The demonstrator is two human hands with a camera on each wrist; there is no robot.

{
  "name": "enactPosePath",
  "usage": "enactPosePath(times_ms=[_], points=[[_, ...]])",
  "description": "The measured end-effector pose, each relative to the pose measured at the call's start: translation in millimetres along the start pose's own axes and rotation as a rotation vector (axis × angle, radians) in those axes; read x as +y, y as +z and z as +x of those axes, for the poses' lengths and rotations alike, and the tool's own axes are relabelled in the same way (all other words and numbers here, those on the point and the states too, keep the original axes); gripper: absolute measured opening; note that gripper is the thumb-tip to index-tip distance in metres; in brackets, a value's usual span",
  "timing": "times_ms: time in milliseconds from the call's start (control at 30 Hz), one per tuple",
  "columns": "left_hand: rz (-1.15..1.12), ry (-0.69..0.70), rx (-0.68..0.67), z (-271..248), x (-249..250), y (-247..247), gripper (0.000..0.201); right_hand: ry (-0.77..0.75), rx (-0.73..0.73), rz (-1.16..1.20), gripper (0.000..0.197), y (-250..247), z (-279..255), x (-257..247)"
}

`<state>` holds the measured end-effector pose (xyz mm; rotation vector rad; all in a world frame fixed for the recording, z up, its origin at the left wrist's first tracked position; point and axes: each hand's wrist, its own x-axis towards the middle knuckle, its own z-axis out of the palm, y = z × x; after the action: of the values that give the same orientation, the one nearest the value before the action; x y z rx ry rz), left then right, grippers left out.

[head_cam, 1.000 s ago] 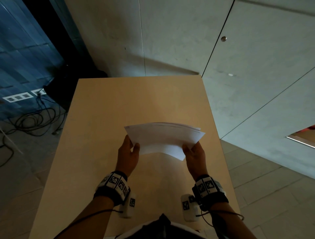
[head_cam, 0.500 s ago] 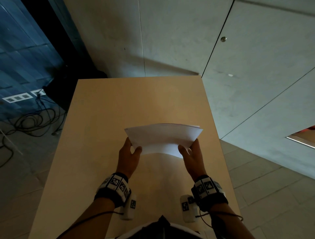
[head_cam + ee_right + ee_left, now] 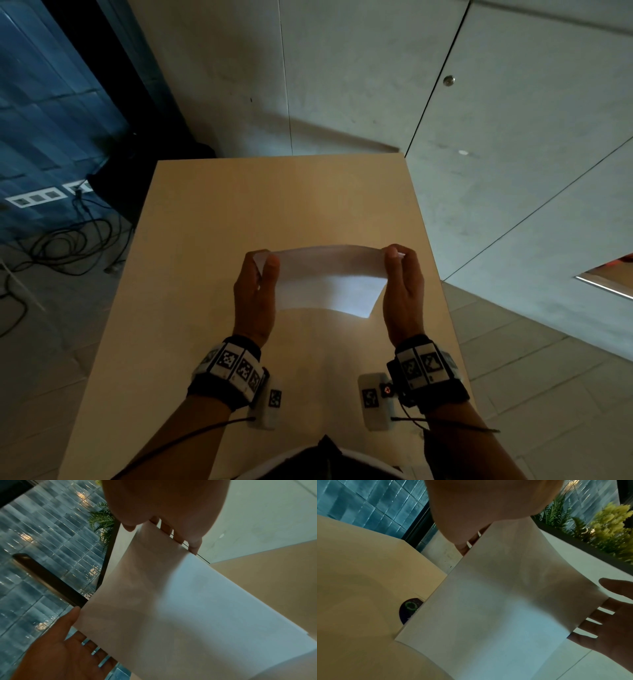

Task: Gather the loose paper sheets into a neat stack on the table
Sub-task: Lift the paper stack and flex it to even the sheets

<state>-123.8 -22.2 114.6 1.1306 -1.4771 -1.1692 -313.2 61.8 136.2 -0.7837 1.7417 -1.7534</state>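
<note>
1. A light wooden table is seen from above, set against a grey wall; everything else is placed in relation to it.
2. A bundle of white paper sheets is held upright over the near half of the table, bowed slightly upward along its top edge. Whether its lower edge touches the tabletop cannot be told.
3. The left side of the bundle is pinched by the left hand, thumb on the near face and fingers behind.
4. The right side is gripped in the same way by the right hand, thumb in front, fingers spread behind the sheets.
5. No loose sheets are seen elsewhere on the table, so the gathering is judged done.
6. The edges look nearly flush, though one corner is seen slightly offset in the right wrist view. Squaring the edges and laying the stack flat on the table are judged to remain.
</note>
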Motion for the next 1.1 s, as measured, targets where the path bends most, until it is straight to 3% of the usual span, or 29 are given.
enactPosePath(times_ms=[167, 467, 667, 800, 933, 1100], points=[[0.030, -0.026, 0.071, 0, 5, 3, 0.030, 0.025, 0.018, -0.013, 0.026, 0, -2, 2], [-0.009, -0.026, 0.086, 3, 10, 4, 0.027, 0.027, 0.037, -0.004, 0.026, 3, 1, 0], [0.023, -0.033, 0.068, 2, 5, 4, 0.026, 0.035, -0.006, 0.007, 0.025, 3, -1, 6], [0.045, -0.033, 0.012, -3, -1, 1, 0.037, 0.059, -0.053, -0.043, 0.020, -3, -3, 15], [0.032, -0.110, -0.038, -7, -10, 0, 0.015, 0.046, -0.075, -0.074, 0.018, -7, -4, 23], [0.100, -0.111, -0.038, -5, -9, -1, 0.021, 0.027, -0.093, -0.084, 0.011, -8, -3, 23]])
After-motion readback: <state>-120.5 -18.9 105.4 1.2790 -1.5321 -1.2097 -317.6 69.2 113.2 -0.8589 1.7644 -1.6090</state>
